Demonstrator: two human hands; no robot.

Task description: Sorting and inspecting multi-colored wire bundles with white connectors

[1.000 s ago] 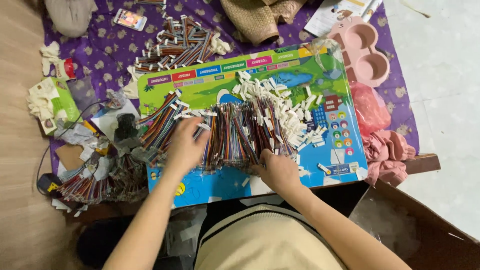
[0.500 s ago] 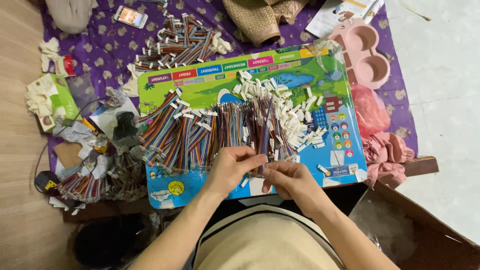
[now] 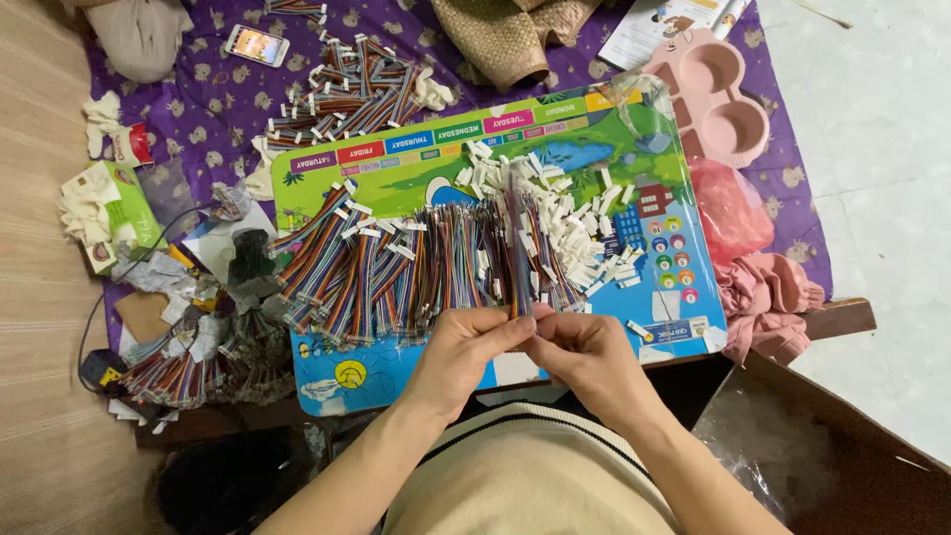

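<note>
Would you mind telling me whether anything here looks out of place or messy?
Yes: white connectors lie scattered loose over the board, and crumpled scraps clutter the cloth beside it.

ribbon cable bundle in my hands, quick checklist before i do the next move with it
1. Both hands on the bundle: ok. The left hand and right hand pinch the near end of one ribbon cable bundle.
2. Bundle lifted free of the cable pile: cannot tell; its far end runs up among the others.
3. White connectors within reach: ok, heaped just beyond the right hand.
4. Work board steady: cannot tell; its near edge overhangs the lap.
5. Spare cables at hand: ok, a second heap lies on the purple cloth.
6. Phone out of the way: ok, at the far corner.
</note>
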